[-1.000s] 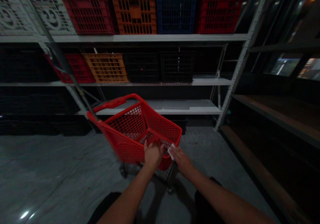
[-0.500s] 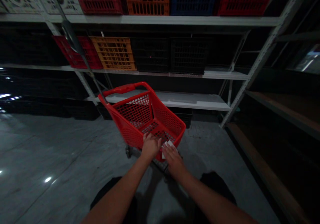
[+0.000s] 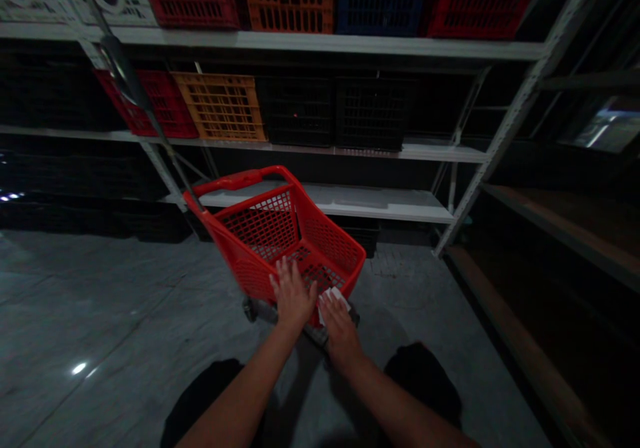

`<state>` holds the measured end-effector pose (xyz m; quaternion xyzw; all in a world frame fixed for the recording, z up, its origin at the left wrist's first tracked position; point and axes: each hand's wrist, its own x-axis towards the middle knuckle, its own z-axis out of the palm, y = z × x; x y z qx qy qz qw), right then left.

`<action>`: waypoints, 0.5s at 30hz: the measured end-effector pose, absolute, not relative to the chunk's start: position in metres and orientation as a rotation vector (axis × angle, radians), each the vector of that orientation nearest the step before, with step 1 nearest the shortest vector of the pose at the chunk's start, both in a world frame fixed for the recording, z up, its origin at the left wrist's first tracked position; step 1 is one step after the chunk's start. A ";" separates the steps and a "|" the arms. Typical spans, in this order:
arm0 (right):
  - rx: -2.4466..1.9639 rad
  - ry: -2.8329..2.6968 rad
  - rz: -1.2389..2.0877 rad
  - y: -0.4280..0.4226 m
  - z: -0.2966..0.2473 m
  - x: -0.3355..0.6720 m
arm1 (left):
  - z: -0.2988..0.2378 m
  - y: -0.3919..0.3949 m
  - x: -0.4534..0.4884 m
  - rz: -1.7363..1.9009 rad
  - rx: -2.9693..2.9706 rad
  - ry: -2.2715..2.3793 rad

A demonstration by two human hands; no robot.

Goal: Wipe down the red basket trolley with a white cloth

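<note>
A red plastic shopping cart [image 3: 327, 231] with lattice sides stands before me, its handle toward the far left. Over its near side rim is my left hand [image 3: 294, 296], fingers stretched out and spread, holding nothing; whether the palm touches the rim is hard to see. My right hand [image 3: 339, 321] presses a white cloth [image 3: 340, 295], perhaps a wipe or folded paper, against the near end of the cart. Part of the cloth is covered by the fingers.
Behind the cart, a metal shelf rack [image 3: 320, 40] carries red, orange, blue, white and black crates, among them an orange crate [image 3: 220, 107]. A grey pole [image 3: 123, 75] rises by the cart's handle. Brown-edged shelving [image 3: 540, 361] runs along the right. The floor [image 3: 120, 315] is smooth grey.
My left hand has loosened from the cart's rim and its fingers have spread out. My right hand stays on the white cloth at the cart's near end. The view has shifted slightly.
</note>
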<state>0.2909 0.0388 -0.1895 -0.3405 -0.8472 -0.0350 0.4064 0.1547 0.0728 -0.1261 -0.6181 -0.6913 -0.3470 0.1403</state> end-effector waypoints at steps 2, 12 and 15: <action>-0.785 -2.197 -0.111 0.042 -0.189 0.300 | -0.137 0.069 0.154 -1.135 -1.629 -2.152; -0.906 -2.162 -0.212 0.172 -0.179 0.381 | -0.168 0.081 0.139 -1.489 -1.695 -2.466; -0.950 -2.054 -0.183 0.173 -0.179 0.373 | -0.168 0.082 0.130 -1.470 -1.706 -2.439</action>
